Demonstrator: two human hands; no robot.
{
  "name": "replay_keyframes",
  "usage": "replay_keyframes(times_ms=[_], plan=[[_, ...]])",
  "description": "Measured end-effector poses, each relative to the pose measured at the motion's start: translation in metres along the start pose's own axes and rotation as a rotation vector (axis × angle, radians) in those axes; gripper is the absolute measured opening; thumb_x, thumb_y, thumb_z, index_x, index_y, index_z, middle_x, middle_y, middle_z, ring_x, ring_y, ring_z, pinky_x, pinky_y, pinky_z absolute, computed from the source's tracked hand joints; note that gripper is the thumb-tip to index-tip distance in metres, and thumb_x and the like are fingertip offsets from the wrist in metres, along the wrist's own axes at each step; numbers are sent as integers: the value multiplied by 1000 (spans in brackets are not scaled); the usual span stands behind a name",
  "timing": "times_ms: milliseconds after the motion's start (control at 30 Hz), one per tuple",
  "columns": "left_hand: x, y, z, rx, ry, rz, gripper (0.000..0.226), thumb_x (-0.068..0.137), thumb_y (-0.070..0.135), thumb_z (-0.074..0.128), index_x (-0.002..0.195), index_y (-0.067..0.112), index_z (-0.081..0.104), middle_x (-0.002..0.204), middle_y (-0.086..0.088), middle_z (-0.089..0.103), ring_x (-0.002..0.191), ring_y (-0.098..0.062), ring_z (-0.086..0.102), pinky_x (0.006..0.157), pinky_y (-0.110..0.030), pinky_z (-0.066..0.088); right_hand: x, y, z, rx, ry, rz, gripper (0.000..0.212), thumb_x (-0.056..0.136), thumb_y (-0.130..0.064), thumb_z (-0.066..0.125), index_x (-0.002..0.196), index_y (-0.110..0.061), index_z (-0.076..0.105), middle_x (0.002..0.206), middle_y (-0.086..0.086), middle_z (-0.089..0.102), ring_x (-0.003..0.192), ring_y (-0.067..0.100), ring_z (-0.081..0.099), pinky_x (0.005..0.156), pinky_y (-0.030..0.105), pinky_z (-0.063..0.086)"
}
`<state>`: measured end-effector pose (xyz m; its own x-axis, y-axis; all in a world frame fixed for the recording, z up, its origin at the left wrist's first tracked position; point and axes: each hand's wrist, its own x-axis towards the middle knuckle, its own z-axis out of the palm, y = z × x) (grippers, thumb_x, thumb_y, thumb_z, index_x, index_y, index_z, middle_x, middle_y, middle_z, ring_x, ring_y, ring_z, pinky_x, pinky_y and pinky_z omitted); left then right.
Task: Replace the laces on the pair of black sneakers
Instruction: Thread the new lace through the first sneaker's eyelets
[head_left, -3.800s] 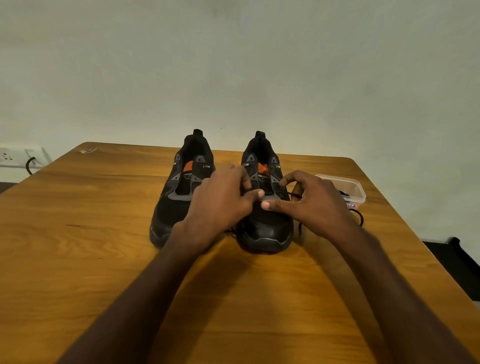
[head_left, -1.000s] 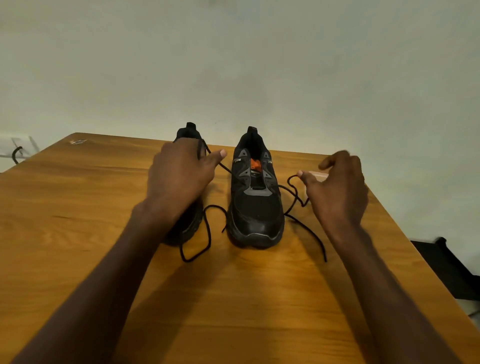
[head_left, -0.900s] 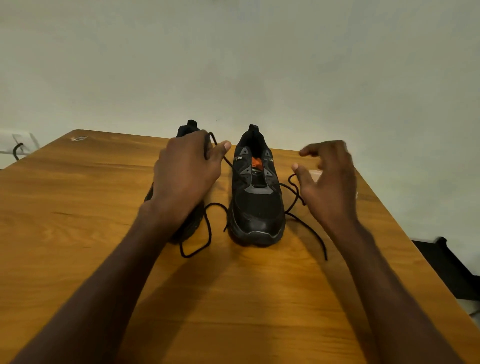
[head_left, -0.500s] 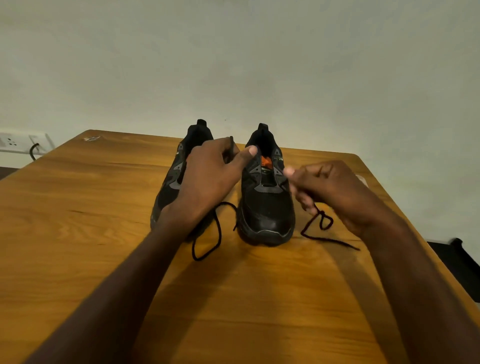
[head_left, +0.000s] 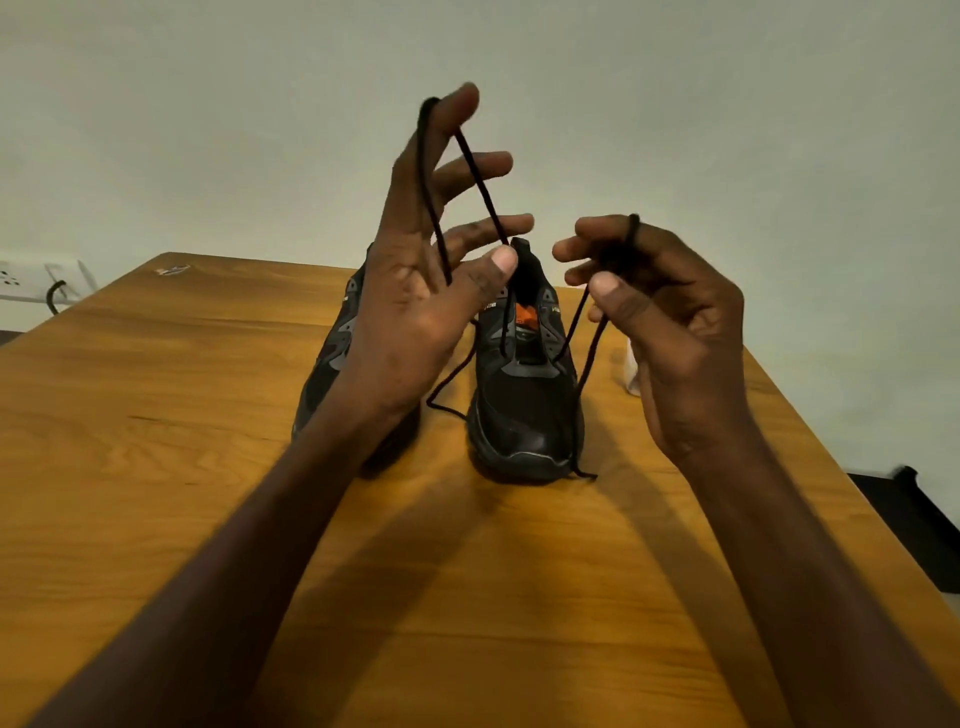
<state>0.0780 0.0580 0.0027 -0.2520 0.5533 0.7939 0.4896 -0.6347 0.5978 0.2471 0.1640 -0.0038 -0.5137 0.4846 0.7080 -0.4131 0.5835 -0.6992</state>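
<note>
Fingers (head_left: 457, 171) of the left hand (head_left: 415, 291) are spreading wide, the black lace (head_left: 480, 176) looping over the raised index; the right hand (head_left: 660, 306) is pinching its other run. Both runs are dropping to the right sneaker (head_left: 524, 384) standing on the counter (head_left: 156, 415). Judging by that, evening both ends before threading is helping most.

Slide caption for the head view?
Both hands lift black lace ends from right sneaker.
</note>
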Motion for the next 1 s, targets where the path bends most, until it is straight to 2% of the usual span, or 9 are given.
replay_keyframes(times_ms=[233,300,400,500,600,733,800,900,1000], plan=[[-4,11,4,-131,0,-26,54,111,12,40,155,22,11,133,-23,59,88,-42,74,62,-47,61,-1,-6,1,44,44,75,34,110,-14,45,142,-10,55,73,17,70,44,33,51,48,30,45],[-5,9,3,-60,36,-64,37,112,22,39,149,19,35,119,-19,66,79,-35,75,55,-42,58,-2,-3,1,-8,66,103,27,110,-20,48,128,-10,65,72,13,69,50,27,54,50,32,43],[-7,-6,-3,480,187,-85,43,111,39,43,95,13,73,84,1,69,71,-16,68,62,-38,50,-2,8,0,-204,191,187,28,108,-30,54,107,-12,76,76,4,72,65,17,63,55,30,46],[-9,-17,-6,981,203,-223,29,103,41,56,94,19,71,108,-1,63,105,-19,59,74,-33,47,-3,29,-5,-554,295,281,32,105,-41,57,101,-20,81,82,-6,72,79,7,66,63,24,47],[-4,-14,-6,1059,141,-464,35,99,51,58,99,18,71,119,-8,57,113,-28,55,79,-35,44,-4,44,-11,-848,349,371,33,102,-46,58,104,-23,81,104,-3,71,100,11,63,73,22,44],[-4,-9,-13,1154,29,-622,60,95,71,53,85,13,64,93,-10,64,87,-30,64,66,-37,47,0,29,-18,87,229,671,25,103,-34,61,110,-18,79,72,-12,60,67,7,50,57,25,40],[-1,-6,-17,1055,-125,-729,62,93,75,53,85,14,66,85,-10,65,79,-28,65,61,-33,45,1,21,-16,414,132,720,23,101,-25,61,118,-14,74,83,-3,64,68,9,53,54,23,38],[5,-3,-19,689,-393,-896,69,81,83,52,102,19,68,98,-7,66,87,-19,65,64,-28,48,-1,22,-8,443,76,714,22,101,-19,60,119,-17,72,109,2,76,88,15,69,66,25,50],[5,-6,-22,707,-474,-755,98,66,102,36,114,23,70,119,-6,66,107,-18,65,88,-36,55,-6,25,1,-110,-38,592,23,101,-21,63,118,-30,75,117,-10,74,97,12,67,71,27,50]])
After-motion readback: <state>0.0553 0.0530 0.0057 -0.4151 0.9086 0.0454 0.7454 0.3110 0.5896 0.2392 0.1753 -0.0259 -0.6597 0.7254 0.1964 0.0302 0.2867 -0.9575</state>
